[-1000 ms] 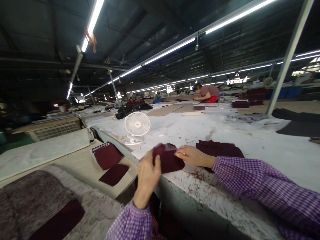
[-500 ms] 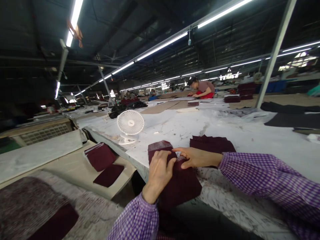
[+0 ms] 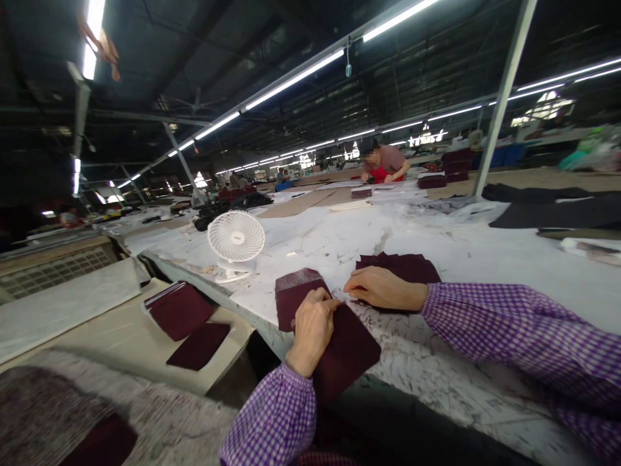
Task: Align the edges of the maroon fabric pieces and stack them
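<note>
Under my left hand [image 3: 314, 325] lies a dark maroon fabric piece [image 3: 350, 346], angled over the table's front edge; the fingers are closed on it. Beyond those fingers sits another maroon piece with a greyish, speckled end [image 3: 297, 279]. My right hand [image 3: 381, 287] is pinched just right of the fabric, its fingertips a little apart from the left hand; whatever is between them is too small to tell. Partly behind the right hand is a pile of maroon pieces [image 3: 412, 266] with uneven edges.
A white clip fan [image 3: 236, 238] stands on the white table [image 3: 320, 233]. Maroon pieces [image 3: 179, 309] lie on a lower beige surface at left. Speckled material [image 3: 48, 401] is at bottom left. A person [image 3: 388, 163] bends over the table further back.
My right hand has moved off the maroon fabric to its right side, and its fingers have closed. My left hand's fingers have drawn together on the fabric. The view has shifted slightly.
</note>
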A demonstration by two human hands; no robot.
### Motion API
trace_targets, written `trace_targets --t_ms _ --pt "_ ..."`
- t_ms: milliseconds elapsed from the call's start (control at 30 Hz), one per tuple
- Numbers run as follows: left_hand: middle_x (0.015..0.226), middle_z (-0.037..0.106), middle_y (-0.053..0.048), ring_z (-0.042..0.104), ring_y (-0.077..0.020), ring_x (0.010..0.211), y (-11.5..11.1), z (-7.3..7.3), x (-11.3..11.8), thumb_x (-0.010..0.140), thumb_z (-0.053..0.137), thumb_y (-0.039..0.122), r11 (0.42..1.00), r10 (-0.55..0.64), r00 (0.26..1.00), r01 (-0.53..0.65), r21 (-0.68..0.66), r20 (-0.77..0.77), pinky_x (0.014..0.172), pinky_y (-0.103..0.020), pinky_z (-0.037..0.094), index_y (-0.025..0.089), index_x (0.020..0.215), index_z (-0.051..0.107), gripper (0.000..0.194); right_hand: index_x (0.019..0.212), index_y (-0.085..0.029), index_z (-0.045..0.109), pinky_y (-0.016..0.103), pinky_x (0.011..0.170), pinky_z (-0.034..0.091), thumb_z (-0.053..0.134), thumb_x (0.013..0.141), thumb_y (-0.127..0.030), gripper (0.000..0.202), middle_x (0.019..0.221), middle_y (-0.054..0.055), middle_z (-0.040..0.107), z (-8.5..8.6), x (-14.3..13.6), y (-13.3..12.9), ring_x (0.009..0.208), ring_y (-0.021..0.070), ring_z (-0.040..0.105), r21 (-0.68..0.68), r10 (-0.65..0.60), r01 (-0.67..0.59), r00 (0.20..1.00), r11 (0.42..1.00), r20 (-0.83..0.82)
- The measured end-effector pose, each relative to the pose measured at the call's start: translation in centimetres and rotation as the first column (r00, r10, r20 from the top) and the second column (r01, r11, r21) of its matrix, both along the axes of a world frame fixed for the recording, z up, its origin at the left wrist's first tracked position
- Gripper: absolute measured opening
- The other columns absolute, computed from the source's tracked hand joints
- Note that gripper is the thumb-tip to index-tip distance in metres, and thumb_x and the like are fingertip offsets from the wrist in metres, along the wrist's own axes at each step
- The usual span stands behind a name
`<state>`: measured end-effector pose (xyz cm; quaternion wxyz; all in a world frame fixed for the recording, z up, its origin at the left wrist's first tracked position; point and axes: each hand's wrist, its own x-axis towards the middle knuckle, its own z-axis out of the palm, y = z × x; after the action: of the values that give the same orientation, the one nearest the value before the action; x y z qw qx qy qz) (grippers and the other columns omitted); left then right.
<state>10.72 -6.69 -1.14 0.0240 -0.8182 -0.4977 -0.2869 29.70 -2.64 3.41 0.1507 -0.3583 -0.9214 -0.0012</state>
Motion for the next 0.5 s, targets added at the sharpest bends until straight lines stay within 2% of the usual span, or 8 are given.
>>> trace_targets --t_ms 200,300,500 --pt "0.087 0.056 -0.003 0.049 -0.0166 0.082 -0.4 0.7 0.4 0.091 0.042 0.017 0.999 0.022 0.966 -0.014 0.034 -0.256 0.069 -0.028 0.039 0.024 0.092 0.068 0.027 0.101 -0.017 0.068 0.026 0.073 0.041 0.047 0.087 -0.017 0.025 0.091 0.006 0.070 -0.3 -0.4 -0.5 0.082 0.0173 0.061 -0.031 0.065 -0.067 0.997 0.997 -0.040" --pt "0.092 0.057 -0.004 0.049 -0.0178 0.085 -0.6 1.2 0.8 0.091 0.041 0.015 0.999 0.052 0.933 -0.045 0.027 -0.357 0.069 -0.029 0.039 0.021 0.090 0.066 0.026 0.101 -0.018 0.067 0.028 0.072 0.042 0.045 0.089 -0.019 0.025 0.086 0.006 0.069 -0.6 -0.5 -0.9 0.081 0.0180 0.059 0.005 0.093 -0.093 0.996 0.996 -0.017" --pt "0.097 0.057 -0.004 0.049 -0.0189 0.088 -0.8 1.6 1.2 0.090 0.042 0.014 0.998 0.060 0.912 -0.064 0.005 -0.406 0.071 -0.030 0.040 0.020 0.094 0.065 0.024 0.106 -0.019 0.064 0.030 0.075 0.043 0.039 0.092 -0.021 0.029 0.089 0.006 0.067 -1.1 -0.4 -1.3 0.084 0.0178 0.057 0.033 0.097 -0.095 0.994 0.995 -0.048"
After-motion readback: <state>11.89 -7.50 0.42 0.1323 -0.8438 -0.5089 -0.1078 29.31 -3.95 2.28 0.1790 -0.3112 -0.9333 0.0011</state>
